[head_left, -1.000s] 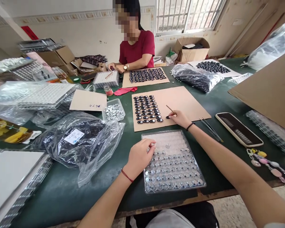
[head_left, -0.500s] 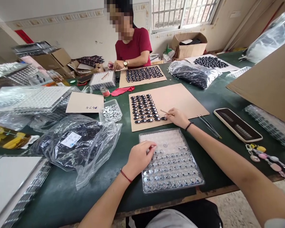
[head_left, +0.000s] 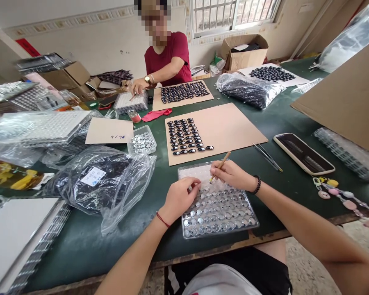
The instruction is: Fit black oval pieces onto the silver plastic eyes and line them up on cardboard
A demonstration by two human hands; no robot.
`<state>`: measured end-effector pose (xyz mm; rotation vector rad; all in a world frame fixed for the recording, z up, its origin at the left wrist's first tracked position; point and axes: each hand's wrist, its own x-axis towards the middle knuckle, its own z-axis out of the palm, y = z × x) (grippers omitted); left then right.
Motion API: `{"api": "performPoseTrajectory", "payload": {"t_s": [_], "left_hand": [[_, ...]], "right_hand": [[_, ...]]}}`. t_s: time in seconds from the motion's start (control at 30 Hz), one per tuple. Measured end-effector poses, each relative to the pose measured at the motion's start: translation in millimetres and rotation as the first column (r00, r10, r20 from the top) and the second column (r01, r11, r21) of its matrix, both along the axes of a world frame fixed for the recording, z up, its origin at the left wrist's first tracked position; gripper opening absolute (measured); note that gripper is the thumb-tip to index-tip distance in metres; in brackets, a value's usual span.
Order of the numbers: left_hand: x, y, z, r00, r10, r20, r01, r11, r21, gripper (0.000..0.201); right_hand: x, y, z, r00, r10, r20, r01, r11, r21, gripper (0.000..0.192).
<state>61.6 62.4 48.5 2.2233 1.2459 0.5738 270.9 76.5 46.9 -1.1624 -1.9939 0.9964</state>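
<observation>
My right hand (head_left: 235, 176) grips a thin wooden stick (head_left: 224, 161), its yellowish tip pointing down over the upper part of a clear plastic tray (head_left: 254, 213). Rows of small round clear pieces (head_left: 219, 215) fill the tray's near part. At the tray's left edge is my left hand (head_left: 181, 196), fingers curled and thumb close to the index finger; what lies between them is too small to make out. Beyond the tray, glossy black oval pieces (head_left: 186, 138) stand in rows on a cardboard sheet (head_left: 233, 127), one set apart at the front row's right end.
Tweezers (head_left: 267, 157) and a phone-like case (head_left: 304, 153) lie to the right. On the left are a box of silvery discs (head_left: 142, 141) and a plastic bag of dark pieces (head_left: 92, 180). Across the table a co-worker (head_left: 169, 57) reaches over a stacked tray (head_left: 130, 102).
My right hand has moved with the stick from the black pieces on the cardboard back to the tray. My left hand stays by the tray. The co-worker's hand has moved onto the stacked tray.
</observation>
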Motion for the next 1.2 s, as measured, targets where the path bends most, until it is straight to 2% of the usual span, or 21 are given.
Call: {"api": "performPoseTrajectory", "payload": {"t_s": [0.1, 0.2, 0.3, 0.37, 0.43, 0.5, 0.57, 0.67, 0.7, 0.73, 0.77, 0.8, 0.87, 0.93, 0.97, 1.03, 1.13, 1.2], "left_hand": [[4, -4, 1.9, 0.993, 0.062, 0.104, -0.046, 0.988, -0.150, 0.021], [8, -9, 0.7, 0.952, 0.121, 0.283, -0.023, 0.945, -0.327, 0.036], [10, -12, -1.1, 0.913, 0.148, 0.381, -0.009, 0.939, -0.343, 0.034], [10, -13, -1.2, 0.898, 0.139, 0.417, 0.010, 0.942, -0.335, 0.033], [10, -14, 0.0, 0.870, 0.149, 0.470, 0.058, 0.916, -0.397, 0.040], [10, -14, 2.5, 0.809, 0.223, 0.544, 0.112, 0.849, -0.516, 0.048], [10, -14, 5.4, 0.708, 0.357, 0.609, 0.201, 0.725, -0.659, 0.045], [8, -12, 8.2, 0.544, 0.573, 0.613, 0.374, 0.488, -0.788, 0.029], [8, -11, 8.4, 0.509, 0.616, 0.601, 0.406, 0.444, -0.799, 0.025], [7, -10, 8.1, 0.489, 0.639, 0.594, 0.414, 0.430, -0.803, 0.022], [7, -9, 7.6, 0.481, 0.643, 0.596, 0.406, 0.439, -0.802, 0.021], [6, -9, 7.0, 0.483, 0.636, 0.602, 0.388, 0.461, -0.798, 0.022], [6, -7, 5.9, 0.498, 0.611, 0.615, 0.323, 0.527, -0.786, 0.022], [6, -6, 5.2, 0.531, 0.580, 0.618, 0.236, 0.599, -0.765, 0.022], [6, -5, 4.9, 0.560, 0.556, 0.615, 0.194, 0.633, -0.749, 0.023], [7, -5, 4.0, 0.640, 0.485, 0.595, 0.118, 0.704, -0.701, 0.023], [7, -6, 1.6, 0.762, 0.355, 0.541, 0.046, 0.805, -0.592, 0.023], [7, -7, -0.2, 0.828, 0.275, 0.488, 0.021, 0.856, -0.517, 0.021]], "right_hand": [[-5, -8, 4.5, 0.989, -0.027, -0.149, 0.025, 1.000, -0.014, 0.031], [-15, -19, 9.1, 0.985, -0.013, -0.174, 0.034, 0.993, 0.117, 0.028], [-25, -28, 11.9, 0.976, 0.026, -0.216, 0.026, 0.972, 0.234, 0.024], [-28, -30, 12.2, 0.964, 0.014, -0.265, 0.058, 0.964, 0.260, 0.025], [-28, -31, 11.2, 0.954, -0.038, -0.299, 0.119, 0.959, 0.257, 0.026], [-26, -31, 9.7, 0.945, -0.084, -0.315, 0.174, 0.948, 0.268, 0.025], [-24, -32, 8.6, 0.953, -0.069, -0.294, 0.168, 0.930, 0.328, 0.021], [-24, -34, 9.3, 0.983, 0.061, -0.176, 0.029, 0.885, 0.464, 0.017], [-25, -35, 9.9, 0.986, 0.100, -0.134, -0.021, 0.869, 0.494, 0.016], [-26, -36, 10.6, 0.985, 0.128, -0.112, -0.055, 0.862, 0.504, 0.016], [-27, -37, 11.0, 0.983, 0.136, -0.124, -0.061, 0.875, 0.481, 0.017], [-28, -37, 11.3, 0.976, 0.131, -0.174, -0.049, 0.911, 0.409, 0.020], [-29, -36, 11.3, 0.932, 0.093, -0.351, -0.054, 0.991, 0.121, 0.030], [-29, -36, 10.8, 0.854, 0.009, -0.520, -0.113, 0.979, -0.169, 0.036], [-29, -36, 10.6, 0.823, -0.033, -0.567, -0.127, 0.963, -0.239, 0.037], [-29, -36, 10.6, 0.816, -0.088, -0.572, -0.051, 0.974, -0.222, 0.033], [-28, -40, 11.5, 0.900, -0.085, -0.427, 0.105, 0.994, 0.025, 0.024], [-28, -43, 12.2, 0.954, -0.034, -0.299, 0.095, 0.976, 0.195, 0.020]]}}
